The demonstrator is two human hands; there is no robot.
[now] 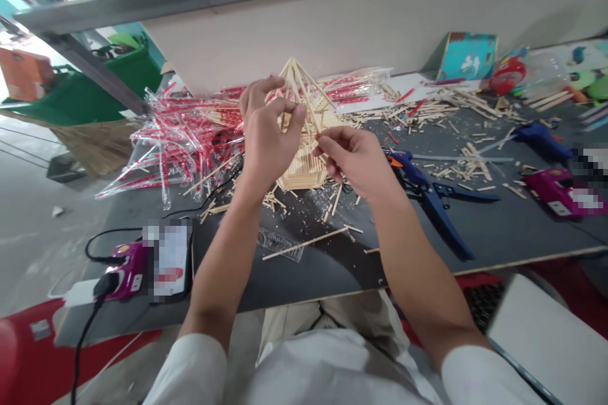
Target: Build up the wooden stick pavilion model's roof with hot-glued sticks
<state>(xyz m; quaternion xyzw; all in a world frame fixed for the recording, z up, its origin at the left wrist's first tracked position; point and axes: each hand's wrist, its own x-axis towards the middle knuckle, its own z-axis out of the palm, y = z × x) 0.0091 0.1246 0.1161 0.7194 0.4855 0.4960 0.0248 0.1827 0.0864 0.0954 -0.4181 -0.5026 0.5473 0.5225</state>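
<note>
A small model [304, 168] of pale wooden sticks stands on the dark table, with several slanting sticks meeting in a peak above a stacked base. My left hand [270, 130] is at the left side of the peak, its thumb and forefinger closed on a slanting stick. Lower on the right, my right hand [356, 155] pinches the lower end of a slanting wooden stick [311, 115] between thumb and forefinger. My fingers hide part of the model. Near my forearms lie a loose stick [306, 243] and a clear plastic stencil [280, 244].
Red-and-clear wrapped packets [190, 139] are heaped left. Blue cutters [437, 205], a blue glue gun [541, 139] and a purple power block [563, 193] lie right. A phone [171, 259] and another purple block [128, 272] with cables sit front left. Stick offcuts [427, 111] litter the table.
</note>
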